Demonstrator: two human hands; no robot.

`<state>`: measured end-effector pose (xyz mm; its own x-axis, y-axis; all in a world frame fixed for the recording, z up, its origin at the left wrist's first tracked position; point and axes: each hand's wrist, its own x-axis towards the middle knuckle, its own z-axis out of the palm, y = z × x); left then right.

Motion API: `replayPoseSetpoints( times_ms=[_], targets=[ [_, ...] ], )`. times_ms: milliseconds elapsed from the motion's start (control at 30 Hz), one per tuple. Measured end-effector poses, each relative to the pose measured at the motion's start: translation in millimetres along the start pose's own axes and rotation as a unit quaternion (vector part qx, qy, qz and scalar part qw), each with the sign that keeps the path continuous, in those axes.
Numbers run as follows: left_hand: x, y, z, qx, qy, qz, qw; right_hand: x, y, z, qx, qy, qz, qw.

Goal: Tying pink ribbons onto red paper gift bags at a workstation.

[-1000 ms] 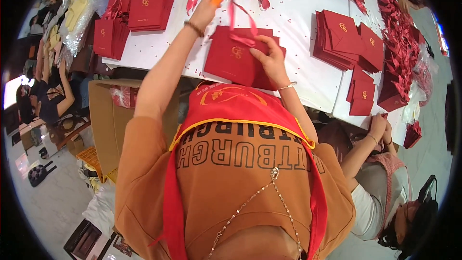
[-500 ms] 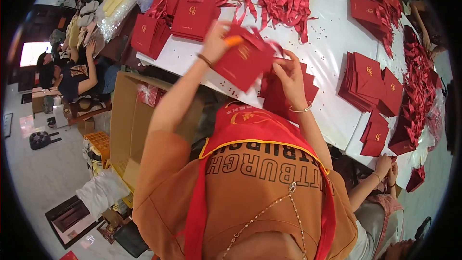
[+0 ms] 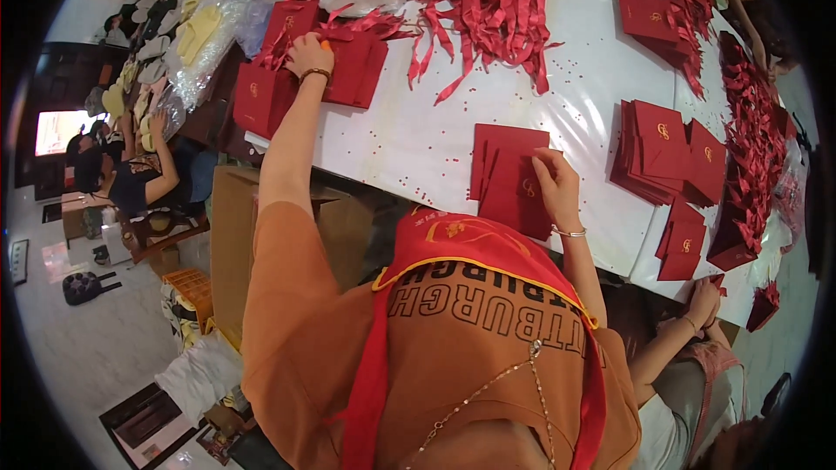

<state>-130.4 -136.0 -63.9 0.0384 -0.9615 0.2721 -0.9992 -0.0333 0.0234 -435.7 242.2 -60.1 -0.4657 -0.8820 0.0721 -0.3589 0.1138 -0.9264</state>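
Note:
My left hand (image 3: 309, 58) reaches out to the far left, over a group of red paper gift bags (image 3: 359, 70) with gold lettering and ribbon handles. Its bent fingers close on a red bag there, and partly hide it; something orange wraps one fingertip. Near the table's front edge my right hand (image 3: 559, 190) hovers at a fanned stack of flat red bags (image 3: 507, 196). Its fingers are curved and apart, with the tips at the top bag's right side and nothing seen between them.
A heap of red ribbons (image 3: 492, 13) lies at the table's back. More red bags (image 3: 662, 152) and ribbons (image 3: 749, 148) cover the right side. A cardboard box (image 3: 235, 244) stands below the left edge. Another person's hands (image 3: 704, 303) work at lower right.
My left hand has carried a red bag from the middle to the group at far left. My right hand has let go of its ribbon and come down to the stack.

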Motion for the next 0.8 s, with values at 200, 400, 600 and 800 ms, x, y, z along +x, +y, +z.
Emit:
replayPoseSetpoints(
  times_ms=[200,400,600,800],
  targets=[
    [-33.2,72.8,-30.0,-0.319,0.154,0.182,0.917,3.2,6.1,0.1,-0.033,0.007,-0.036,0.999],
    [-148.6,191.1,-26.0,-0.034,-0.182,0.282,0.941,9.3,-8.2,7.5,-0.135,-0.033,-0.151,0.979],
    [-186.3,143.3,-16.9,-0.243,-0.274,0.234,0.901,-0.2,4.9,-3.9,-0.046,-0.048,-0.016,0.998],
    [-206.9,35.6,-30.7,-0.305,-0.283,0.319,0.852,7.4,-0.4,-7.8,-0.060,-0.055,-0.044,0.996]
  ],
)
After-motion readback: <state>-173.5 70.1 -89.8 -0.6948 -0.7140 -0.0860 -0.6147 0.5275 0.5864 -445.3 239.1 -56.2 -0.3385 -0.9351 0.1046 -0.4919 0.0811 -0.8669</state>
